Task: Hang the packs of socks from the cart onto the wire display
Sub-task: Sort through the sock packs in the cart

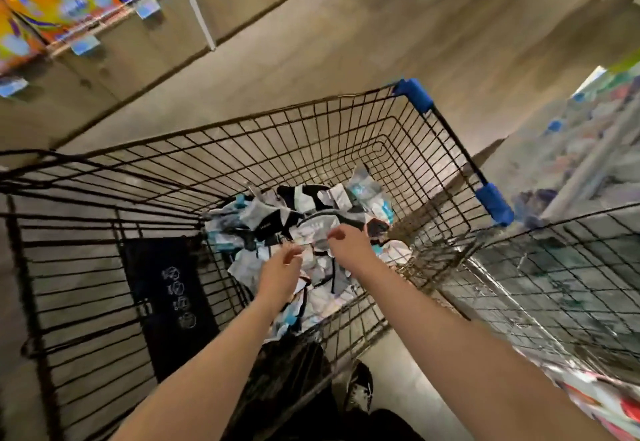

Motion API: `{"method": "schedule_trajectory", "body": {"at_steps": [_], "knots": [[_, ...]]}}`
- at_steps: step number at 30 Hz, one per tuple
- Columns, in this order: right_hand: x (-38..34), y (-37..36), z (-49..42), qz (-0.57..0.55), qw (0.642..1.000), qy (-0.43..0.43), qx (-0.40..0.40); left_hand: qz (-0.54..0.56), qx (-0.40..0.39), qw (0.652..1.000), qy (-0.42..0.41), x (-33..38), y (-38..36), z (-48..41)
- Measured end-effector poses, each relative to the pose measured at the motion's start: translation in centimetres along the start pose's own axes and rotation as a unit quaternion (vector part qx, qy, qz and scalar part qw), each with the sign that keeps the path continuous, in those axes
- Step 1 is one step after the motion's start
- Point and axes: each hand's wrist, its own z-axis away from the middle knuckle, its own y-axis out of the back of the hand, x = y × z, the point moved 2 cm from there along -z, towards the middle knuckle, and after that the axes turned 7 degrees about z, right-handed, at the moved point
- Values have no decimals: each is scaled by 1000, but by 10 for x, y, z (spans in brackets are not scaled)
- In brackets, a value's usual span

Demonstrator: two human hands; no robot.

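While both arms reach down into the cart (242,121), L hand (280,269) and R hand (348,243) sit close together w/ bent fingers at the sock packs (304,208) piled on its floor; too blurred, can't tell if either grips one. Just right of it stands the wire display (561,267).

A: What did you count?
B: One cart (346,135), with two blue guards (414,94).
A: What else?
B: Two hands, a left hand (280,270) and a right hand (349,243).
A: And the packs of socks (311,212)?
B: One heap, too tangled to count.
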Motion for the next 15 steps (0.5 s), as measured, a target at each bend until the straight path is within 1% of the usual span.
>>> {"method": "schedule_trajectory", "body": {"at_steps": [6,8,10,13,15], "knots": [[-7,-42,-80,77,996,-11,-36,30,-12,998,55,-39,-8,-58],[-2,-55,-105,133,991,13,-25,46,-14,997,63,-46,-15,-74],[7,-65,-129,224,974,29,-11,61,-16,996,66,-55,-21,-91],[27,-79,-155,253,967,3,-13,45,-28,996,74,-66,-30,-107],[37,-86,-160,288,958,3,11,53,-26,995,79,-70,-33,-114]]}}
